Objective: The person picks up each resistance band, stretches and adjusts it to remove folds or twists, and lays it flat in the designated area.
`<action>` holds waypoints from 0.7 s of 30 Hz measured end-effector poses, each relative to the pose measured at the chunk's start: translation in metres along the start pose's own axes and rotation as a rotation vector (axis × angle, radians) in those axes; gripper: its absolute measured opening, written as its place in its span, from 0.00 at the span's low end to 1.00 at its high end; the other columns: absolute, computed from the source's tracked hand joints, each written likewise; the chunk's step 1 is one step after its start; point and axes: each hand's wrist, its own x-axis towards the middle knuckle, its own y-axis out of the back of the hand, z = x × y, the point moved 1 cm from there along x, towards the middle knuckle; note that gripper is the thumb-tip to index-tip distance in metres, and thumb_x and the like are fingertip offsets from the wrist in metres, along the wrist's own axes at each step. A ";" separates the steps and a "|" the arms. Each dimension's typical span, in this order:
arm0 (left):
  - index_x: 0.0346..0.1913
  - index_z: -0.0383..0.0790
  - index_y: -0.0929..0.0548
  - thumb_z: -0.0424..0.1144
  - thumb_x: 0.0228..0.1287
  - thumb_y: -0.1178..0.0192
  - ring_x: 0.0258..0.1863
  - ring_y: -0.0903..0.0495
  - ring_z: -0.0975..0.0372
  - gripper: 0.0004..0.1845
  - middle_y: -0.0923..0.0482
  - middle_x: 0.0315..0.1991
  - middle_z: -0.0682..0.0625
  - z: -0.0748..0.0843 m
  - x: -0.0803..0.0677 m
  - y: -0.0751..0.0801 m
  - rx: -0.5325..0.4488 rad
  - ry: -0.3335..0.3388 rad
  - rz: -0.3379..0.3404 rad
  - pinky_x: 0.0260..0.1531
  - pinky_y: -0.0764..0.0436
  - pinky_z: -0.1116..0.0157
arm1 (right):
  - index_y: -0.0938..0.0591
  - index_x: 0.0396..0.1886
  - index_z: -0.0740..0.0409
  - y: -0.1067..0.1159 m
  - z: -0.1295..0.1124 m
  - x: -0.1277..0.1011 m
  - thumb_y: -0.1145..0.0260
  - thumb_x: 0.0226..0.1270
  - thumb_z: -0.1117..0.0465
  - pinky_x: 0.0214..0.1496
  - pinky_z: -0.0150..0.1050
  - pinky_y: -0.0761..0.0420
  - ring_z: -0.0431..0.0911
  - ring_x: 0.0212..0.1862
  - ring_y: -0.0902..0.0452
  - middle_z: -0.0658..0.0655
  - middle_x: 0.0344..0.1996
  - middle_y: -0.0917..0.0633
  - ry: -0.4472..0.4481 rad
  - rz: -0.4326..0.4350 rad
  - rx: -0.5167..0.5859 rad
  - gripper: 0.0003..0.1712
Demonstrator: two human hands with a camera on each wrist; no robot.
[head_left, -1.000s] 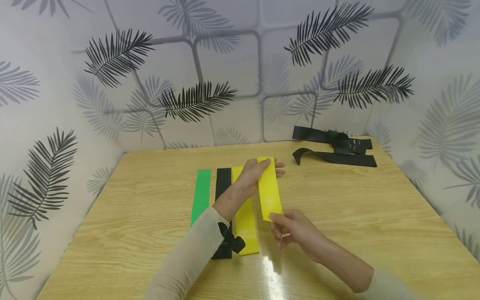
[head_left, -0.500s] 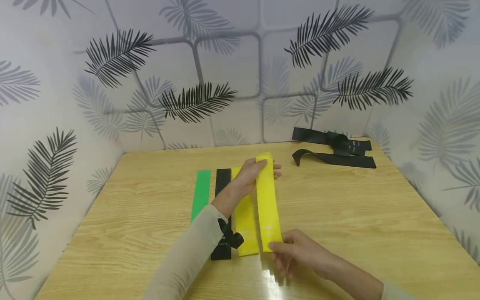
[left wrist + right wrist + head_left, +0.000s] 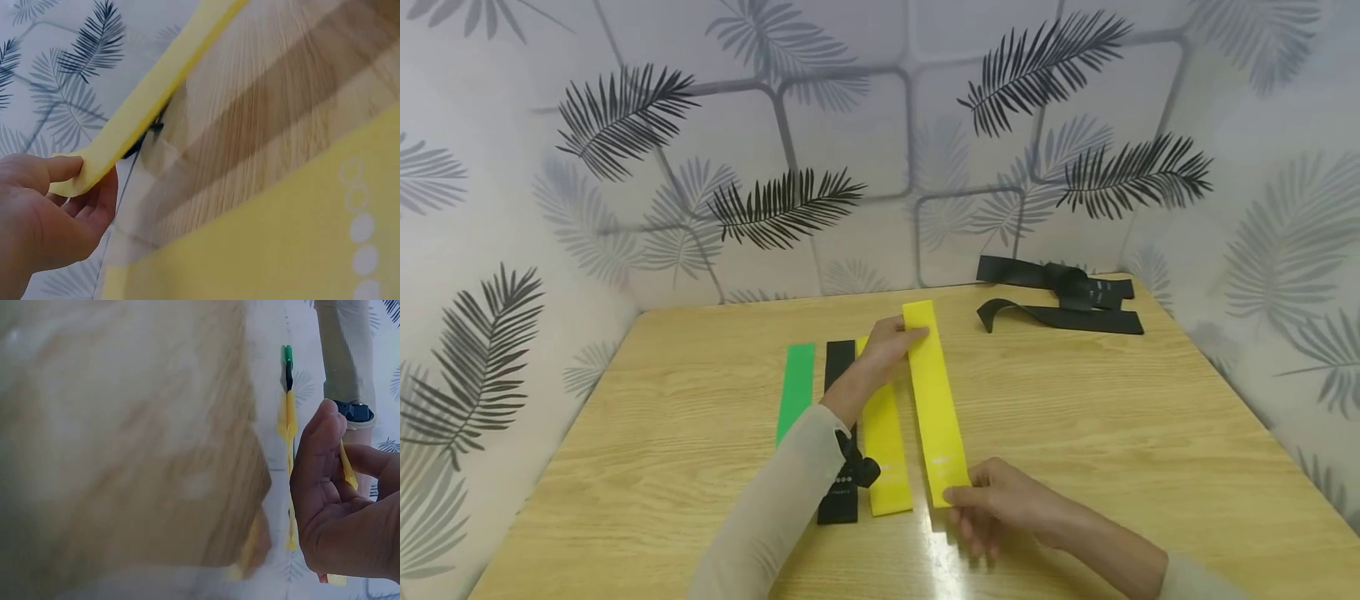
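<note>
A yellow band lies lengthwise on the wooden table, held at both ends. My left hand pinches its far end, and the left wrist view shows the thumb curled over the yellow band. My right hand pinches the near end between thumb and fingers. To the left lie a second yellow band, a black band and a green band, side by side.
Several black bands lie in a loose pile at the table's far right corner. Leaf-patterned walls close in the table at the back and on both sides.
Both hands have drawn the yellow band out longer and lowered it onto the table beside the other yellow band. My right hand moved toward me.
</note>
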 end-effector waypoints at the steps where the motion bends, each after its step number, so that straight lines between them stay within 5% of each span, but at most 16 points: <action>1: 0.63 0.33 0.19 0.38 0.77 0.39 0.43 0.16 0.58 0.18 0.16 0.51 0.42 -0.001 0.000 0.002 0.035 -0.008 0.017 0.53 0.17 0.57 | 0.16 0.31 0.69 0.001 0.001 0.001 0.38 0.79 0.54 0.19 0.30 0.21 0.40 0.18 0.21 0.53 0.19 0.16 -0.003 -0.002 -0.001 0.22; 10: 0.52 0.39 0.12 0.37 0.71 0.33 0.38 0.21 0.56 0.10 0.13 0.46 0.43 -0.009 0.012 0.018 0.422 -0.148 0.145 0.44 0.18 0.58 | 0.17 0.32 0.75 0.004 0.004 0.009 0.39 0.80 0.57 0.13 0.26 0.32 0.36 0.11 0.27 0.47 0.11 0.27 0.004 -0.042 -0.053 0.23; 21: 0.55 0.38 0.12 0.36 0.70 0.32 0.36 0.17 0.56 0.13 0.14 0.46 0.42 -0.026 0.021 0.017 0.502 -0.154 0.139 0.43 0.14 0.59 | 0.15 0.26 0.74 0.003 0.009 0.019 0.36 0.78 0.52 0.09 0.26 0.37 0.35 0.07 0.31 0.45 0.05 0.31 -0.054 -0.049 -0.123 0.28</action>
